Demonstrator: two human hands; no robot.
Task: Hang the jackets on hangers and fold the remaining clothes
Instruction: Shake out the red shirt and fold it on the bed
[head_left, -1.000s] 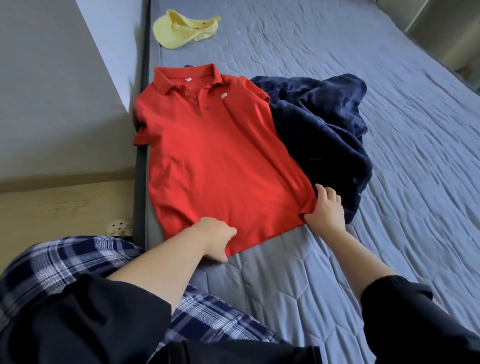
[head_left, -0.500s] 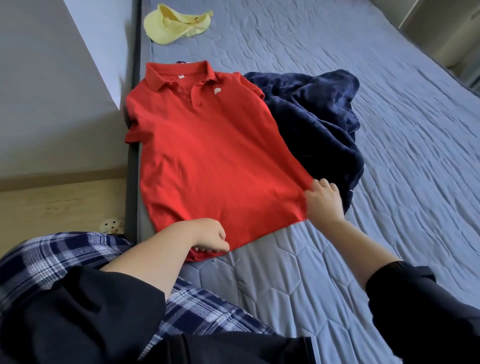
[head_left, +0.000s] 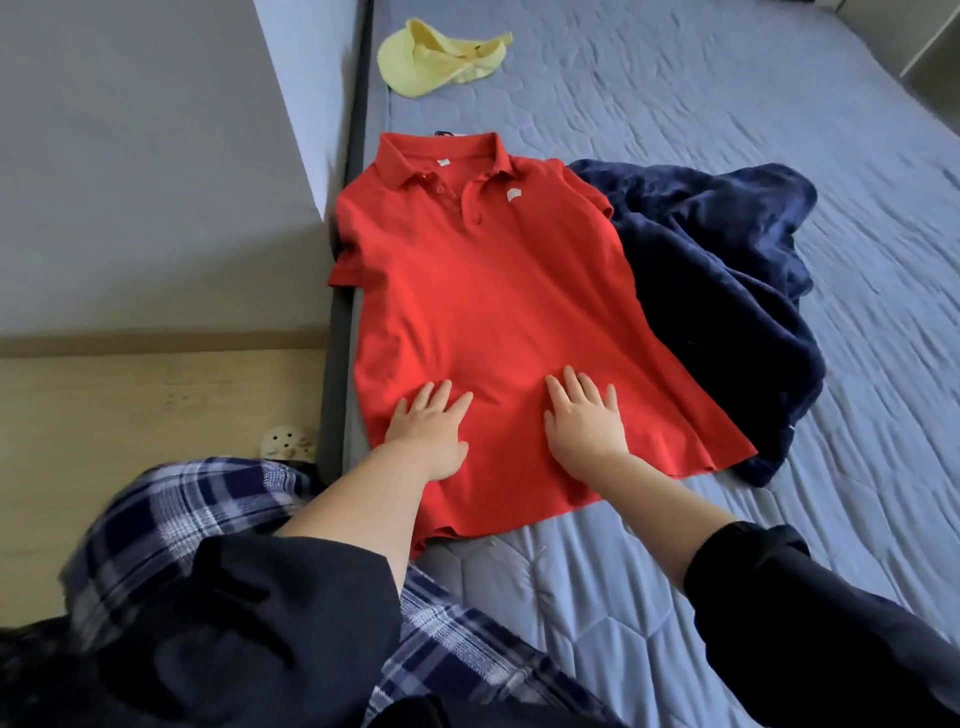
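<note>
The bed (head_left: 675, 104), under its grey-blue quilted cover, fills the right of the scene. The red polo shirt (head_left: 483, 291) lies face up along the bed's left edge, with its collar at the far end and its hem near the person. The shirt's right side overlaps a crumpled navy fleece garment (head_left: 727, 291), which sits just to the right and partly beneath it. A yellow cap (head_left: 436, 57) lies at the far left, well apart. Both hands rest flat on the lower part of the shirt, fingers straight and spread, gripping nothing. The left hand (head_left: 431, 431) is near the left seam and the right hand (head_left: 584, 421) is toward the middle. It looks to me like smoothing before the fold. To do it well, I would sweep the palms outward and up toward the collar, pressing lightly so the cloth slides flat rather than bunching. The left sleeve (head_left: 345, 270) hangs over the mattress edge and the right side rides on the fleece. Shifting the shirt onto bare cover would likely give a squarer fold. Faint creases show between the hands and want working out first.
</note>
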